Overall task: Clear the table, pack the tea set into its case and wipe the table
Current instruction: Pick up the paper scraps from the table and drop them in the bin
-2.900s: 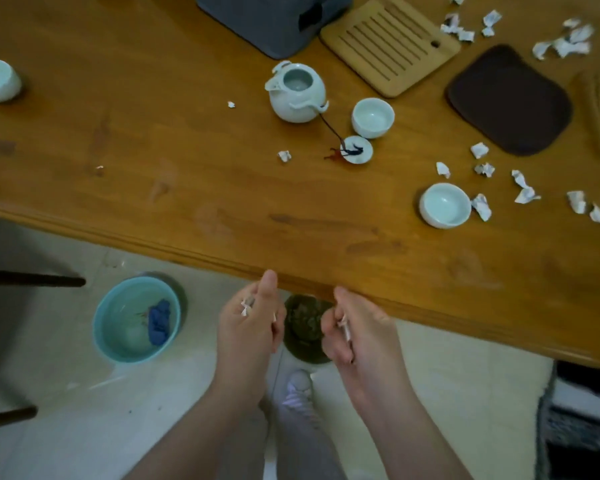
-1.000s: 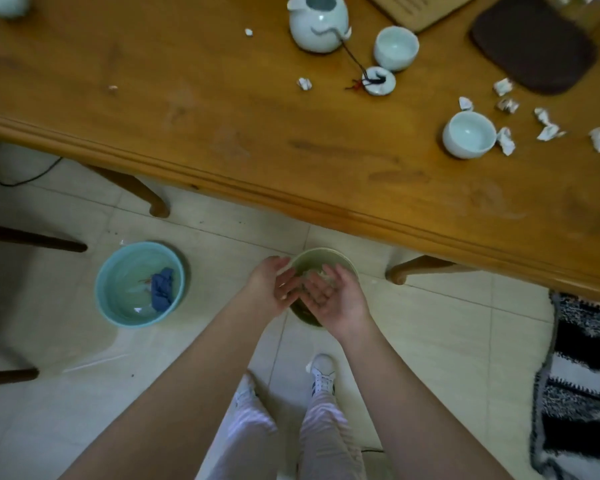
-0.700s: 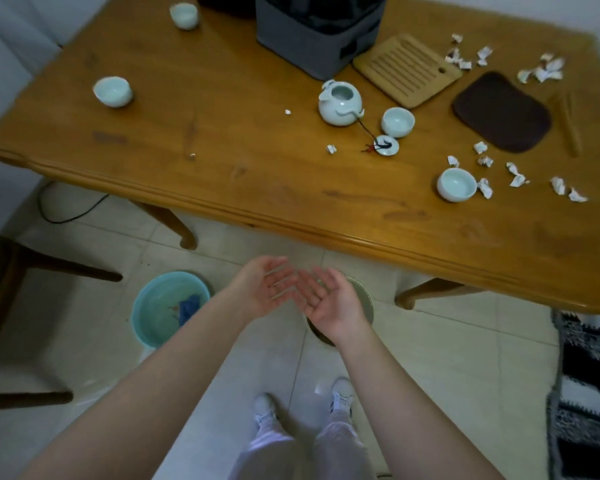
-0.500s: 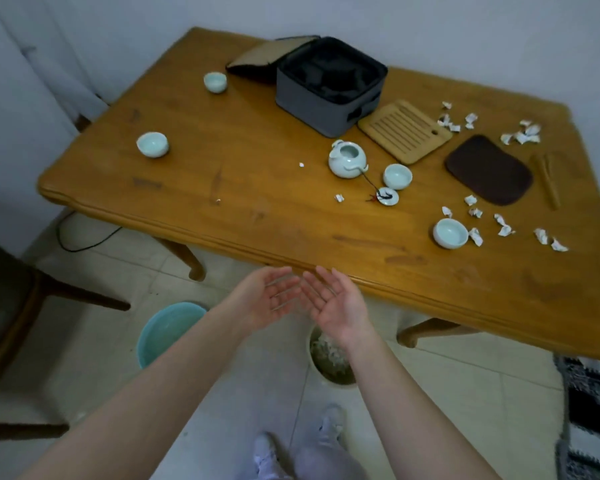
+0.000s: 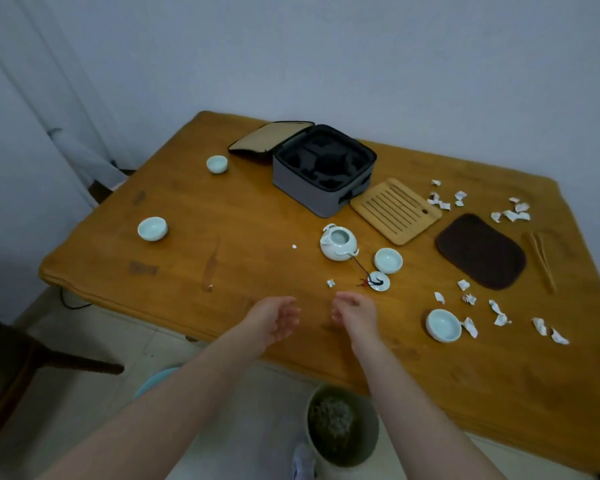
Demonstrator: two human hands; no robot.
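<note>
Paper scraps (image 5: 469, 298) litter the table right of the teapot (image 5: 338, 243), so clearing seems unfinished. Nearside of the teapot, the left hand (image 5: 274, 320) and right hand (image 5: 355, 315) hover loosely curled, both empty. The next move calls for pinching up scraps.

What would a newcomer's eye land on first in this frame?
The open grey case at the far middle of the wooden table draws the eye first, its dark foam slots unfilled, with the lidless pale teapot just in front of it. Torn white paper scraps litter the table's right side. Nearer the camera, the left hand and right hand hover empty over the table's near part.
</note>
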